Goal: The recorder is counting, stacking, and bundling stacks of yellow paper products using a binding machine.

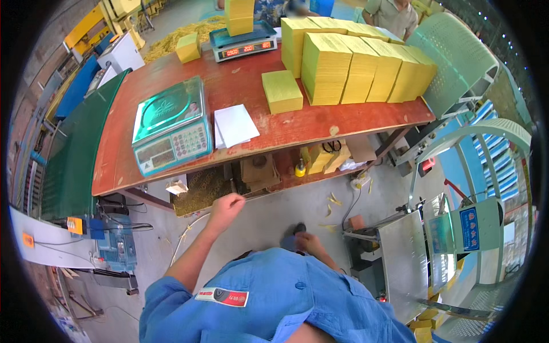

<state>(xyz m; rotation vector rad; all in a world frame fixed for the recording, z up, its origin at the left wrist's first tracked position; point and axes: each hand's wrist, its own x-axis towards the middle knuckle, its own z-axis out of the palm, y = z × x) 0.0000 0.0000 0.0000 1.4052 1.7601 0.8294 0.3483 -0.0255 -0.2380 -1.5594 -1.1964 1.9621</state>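
My left hand (225,212) hangs in the air in front of the table's near edge, below the white sheets of paper (235,126). Its fingers are curled closed and nothing shows in them. Down by my waist, my right hand (309,243) is also loosely closed, with no object visible in it. On the red table (229,77), a teal digital scale (171,126) stands with a bare pan. A short stack of yellow paper (282,91) lies right of the sheets, and several tall yellow stacks (326,68) stand behind it.
At the table's far edge, a second scale (243,43) bears a yellow stack (239,18). A green surface (74,148) adjoins on the left. A perforated metal guard (454,60) and machine frame (403,263) stand at right. A yellow bottle (300,168) is under the table. A person (394,17) is beyond.
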